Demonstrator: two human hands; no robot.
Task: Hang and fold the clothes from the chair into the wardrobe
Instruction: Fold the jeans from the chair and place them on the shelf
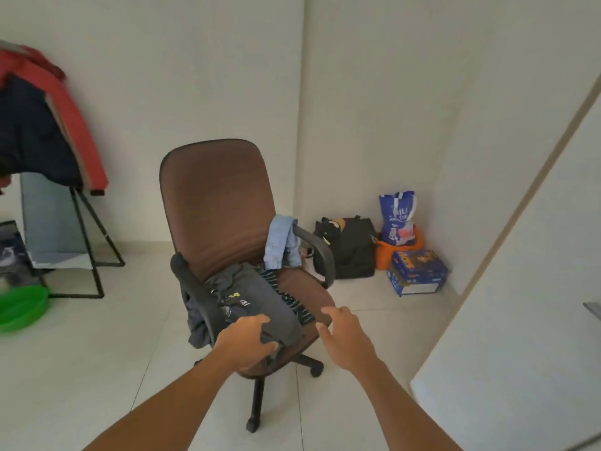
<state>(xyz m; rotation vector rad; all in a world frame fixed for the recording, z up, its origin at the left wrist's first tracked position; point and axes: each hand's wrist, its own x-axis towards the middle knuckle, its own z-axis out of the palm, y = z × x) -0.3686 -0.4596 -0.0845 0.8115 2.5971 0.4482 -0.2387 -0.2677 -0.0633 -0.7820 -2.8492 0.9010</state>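
A brown office chair (218, 203) stands in the middle of the room. On its seat lies a dark grey garment (257, 296) with a small yellow print, partly draped over the left armrest. Under it peeks a dark striped garment (294, 304). A light blue garment (281, 242) hangs over the right armrest. My left hand (247, 343) grips the near edge of the grey garment at the seat's front. My right hand (341, 333) hovers over the seat's front right corner, fingers spread, holding nothing.
A clothes rack (87, 242) with red and dark jackets stands at the left, a green basin (21, 305) below it. In the far corner sit a black bag (351, 249), a blue sack (398, 216), an orange bag and a blue box (418, 271). A white panel (527, 320) rises at the right.
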